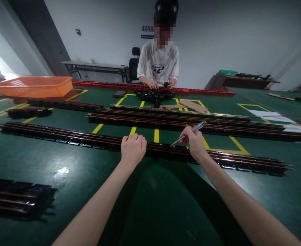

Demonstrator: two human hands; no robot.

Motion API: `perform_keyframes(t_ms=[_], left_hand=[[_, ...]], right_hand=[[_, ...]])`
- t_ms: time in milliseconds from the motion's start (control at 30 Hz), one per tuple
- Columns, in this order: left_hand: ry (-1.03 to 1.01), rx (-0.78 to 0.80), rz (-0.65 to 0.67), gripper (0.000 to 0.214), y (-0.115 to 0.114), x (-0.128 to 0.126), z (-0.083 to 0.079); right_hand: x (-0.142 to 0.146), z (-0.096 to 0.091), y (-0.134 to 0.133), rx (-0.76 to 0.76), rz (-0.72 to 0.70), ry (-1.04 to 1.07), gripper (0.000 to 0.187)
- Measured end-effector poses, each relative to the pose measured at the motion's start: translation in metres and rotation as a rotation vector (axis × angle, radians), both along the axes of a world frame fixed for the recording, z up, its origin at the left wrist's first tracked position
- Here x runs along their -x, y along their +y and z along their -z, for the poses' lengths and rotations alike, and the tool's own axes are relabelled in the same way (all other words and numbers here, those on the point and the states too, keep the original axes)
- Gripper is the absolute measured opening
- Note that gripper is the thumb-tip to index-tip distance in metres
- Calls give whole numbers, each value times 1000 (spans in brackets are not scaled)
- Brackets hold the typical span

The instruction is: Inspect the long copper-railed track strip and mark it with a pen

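My left hand [133, 147] is curled into a fist and rests on a long dark rail [63, 137] with copper strips that runs across the green surface in front of me. My right hand [194, 140] holds a clear-handled screwdriver [191, 131] like a pen, its metal tip pointing down-left onto the same rail. Whether the left fingers grip the rail or only press on it is hidden.
More long rails [191, 119] lie parallel farther back. An orange basket [35, 86] stands at the far left. A person in a white shirt [158, 65] sits opposite, handling a pile of small black parts [154, 95]. A short rail stack [14, 198] lies near left.
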State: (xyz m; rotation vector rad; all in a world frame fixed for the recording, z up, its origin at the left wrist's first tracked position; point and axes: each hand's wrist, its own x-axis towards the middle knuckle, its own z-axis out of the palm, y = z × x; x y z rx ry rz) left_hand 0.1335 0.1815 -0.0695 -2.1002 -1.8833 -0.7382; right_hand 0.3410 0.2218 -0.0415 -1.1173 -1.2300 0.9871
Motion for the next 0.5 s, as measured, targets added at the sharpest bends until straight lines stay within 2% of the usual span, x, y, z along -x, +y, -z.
perform_keyframes(t_ms=[200, 500], left_hand=[[-14, -78, -74, 46, 1, 6, 1], [2, -54, -60, 45, -2, 5, 0]], right_hand=[[5, -4, -3, 27, -103, -60, 18], [1, 2, 1, 48, -124, -12, 18]])
